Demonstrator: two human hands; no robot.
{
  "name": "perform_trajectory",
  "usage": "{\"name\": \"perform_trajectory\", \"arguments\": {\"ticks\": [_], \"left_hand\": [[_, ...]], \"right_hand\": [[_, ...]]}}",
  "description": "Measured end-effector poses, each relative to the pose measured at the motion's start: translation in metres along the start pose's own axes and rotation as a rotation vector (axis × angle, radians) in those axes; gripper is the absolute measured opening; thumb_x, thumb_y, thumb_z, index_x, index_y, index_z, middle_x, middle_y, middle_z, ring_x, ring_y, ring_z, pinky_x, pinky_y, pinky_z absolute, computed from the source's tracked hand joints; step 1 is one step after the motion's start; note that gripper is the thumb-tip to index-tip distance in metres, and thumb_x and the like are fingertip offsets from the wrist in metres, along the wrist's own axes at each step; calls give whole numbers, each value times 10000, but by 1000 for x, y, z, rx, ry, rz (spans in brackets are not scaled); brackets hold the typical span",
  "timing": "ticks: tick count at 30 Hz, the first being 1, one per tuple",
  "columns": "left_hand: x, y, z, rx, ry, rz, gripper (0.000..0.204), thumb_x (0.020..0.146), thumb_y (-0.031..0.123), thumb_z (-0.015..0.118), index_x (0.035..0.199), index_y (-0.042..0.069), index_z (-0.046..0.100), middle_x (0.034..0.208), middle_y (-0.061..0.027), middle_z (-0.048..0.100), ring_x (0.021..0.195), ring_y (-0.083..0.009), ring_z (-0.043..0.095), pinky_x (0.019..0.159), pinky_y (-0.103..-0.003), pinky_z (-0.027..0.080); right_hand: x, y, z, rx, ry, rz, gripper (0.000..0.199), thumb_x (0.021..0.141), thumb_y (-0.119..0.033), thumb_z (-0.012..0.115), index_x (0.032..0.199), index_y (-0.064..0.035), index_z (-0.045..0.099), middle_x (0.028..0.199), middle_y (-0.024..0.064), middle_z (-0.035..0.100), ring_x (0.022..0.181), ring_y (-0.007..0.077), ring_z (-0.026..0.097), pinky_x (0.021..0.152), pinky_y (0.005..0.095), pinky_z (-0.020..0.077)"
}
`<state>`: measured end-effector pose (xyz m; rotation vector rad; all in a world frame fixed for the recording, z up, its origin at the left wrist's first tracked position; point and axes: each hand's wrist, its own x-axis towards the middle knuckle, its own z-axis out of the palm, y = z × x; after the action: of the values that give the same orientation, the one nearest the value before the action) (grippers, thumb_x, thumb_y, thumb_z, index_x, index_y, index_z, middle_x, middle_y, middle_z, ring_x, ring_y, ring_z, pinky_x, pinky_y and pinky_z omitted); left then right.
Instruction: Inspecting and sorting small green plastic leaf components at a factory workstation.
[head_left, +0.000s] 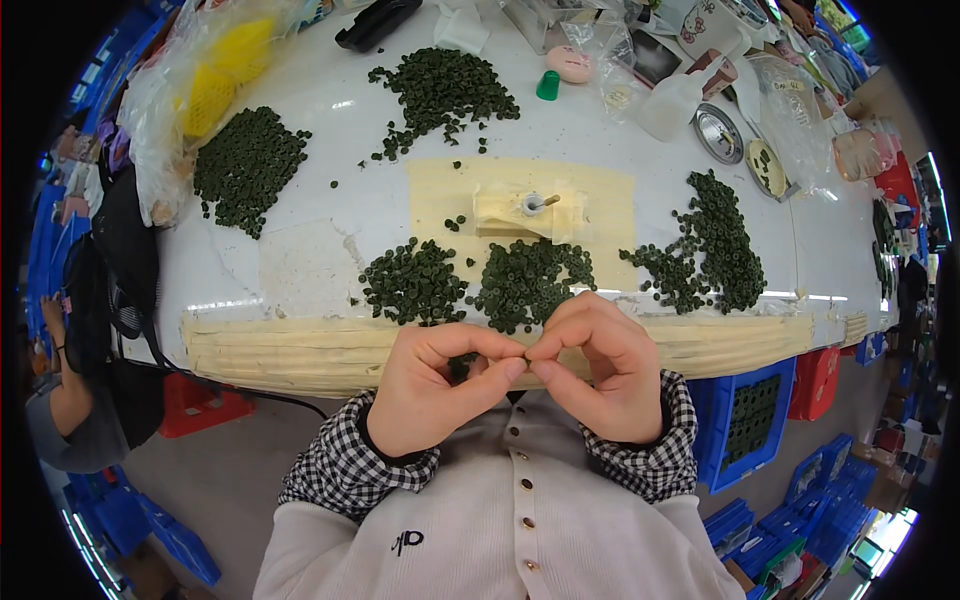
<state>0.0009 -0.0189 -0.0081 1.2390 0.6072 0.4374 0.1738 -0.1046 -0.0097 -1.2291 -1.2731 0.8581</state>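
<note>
Because the small green part (pixel 527 361) is mostly hidden by your fingertips, you will probably need to work by touch as much as by sight. It sits between your two hands, in front of the cream, taped front edge (pixel 290 350) of the worktop (pixel 345 195). Your left hand (pixel 440 385) pinches it between thumb and index finger, and your right hand (pixel 605 375) pinches from the other side, the tips almost meeting. How much of the part each hand covers, you cannot tell from this view. Dark pieces (pixel 463 367) also show through the loop of your left hand; whether it holds them or they lie beyond is unclear.

Let one hand serve as the steady grip and the other make the fine movement, with light, even pressure, since so little a piece could easily slip or flick away. Rest your wrists low, so that a dropped part should land close by. Just beyond lie the left front pile (pixel 415 283) and the right front pile (pixel 528 280); choose one clear spot for handled parts, as mixing them would be the likely mistake.
</note>
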Motion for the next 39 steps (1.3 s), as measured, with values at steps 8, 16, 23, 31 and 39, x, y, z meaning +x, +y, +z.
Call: {"name": "perform_trajectory", "arguments": {"ticks": [8, 16, 23, 31, 39], "left_hand": [[-2, -5, 2, -36, 46, 8, 92, 842, 13, 618, 912, -31, 658, 708, 43, 574, 585, 9, 415, 511, -161, 336], [-3, -5, 1, 18, 52, 49, 85, 832, 9, 621, 901, -22, 660, 743, 32, 599, 579, 11, 413, 506, -159, 334], [-3, -7, 1, 49, 54, 137, 77, 818, 0, 625, 884, -14, 661, 812, 5, 634, 584, 5, 419, 507, -162, 343], [-2, -2, -8, 97, 200, 63, 73, 827, -13, 618, 892, -26, 649, 642, 67, 485, 551, 8, 357, 503, -162, 297], [3, 6, -32, 432, 537, 195, 66, 811, -29, 632, 877, -27, 634, 563, 92, 337, 535, 2, 286, 500, -163, 248]], "right_hand": [[-2, -2, 3, 29, 15, 51, 117, 755, 75, 626, 853, 13, 608, 869, 90, 559, 806, 156, 535, 729, 260, 424], [-4, -4, 7, 79, 33, 106, 114, 744, 80, 620, 835, 14, 597, 867, 87, 555, 801, 153, 531, 727, 261, 425], [-4, -6, 9, 87, 30, 114, 114, 739, 78, 618, 830, 13, 592, 864, 84, 544, 798, 151, 530, 730, 264, 429], [1, -1, 3, -123, 193, 0, 157, 722, 51, 664, 872, 14, 634, 811, 84, 591, 704, 151, 592, 637, 252, 474], [7, 6, -6, -702, 147, -158, 162, 662, 4, 720, 793, -31, 632, 761, 66, 564, 721, 234, 533, 621, 314, 444]]}}
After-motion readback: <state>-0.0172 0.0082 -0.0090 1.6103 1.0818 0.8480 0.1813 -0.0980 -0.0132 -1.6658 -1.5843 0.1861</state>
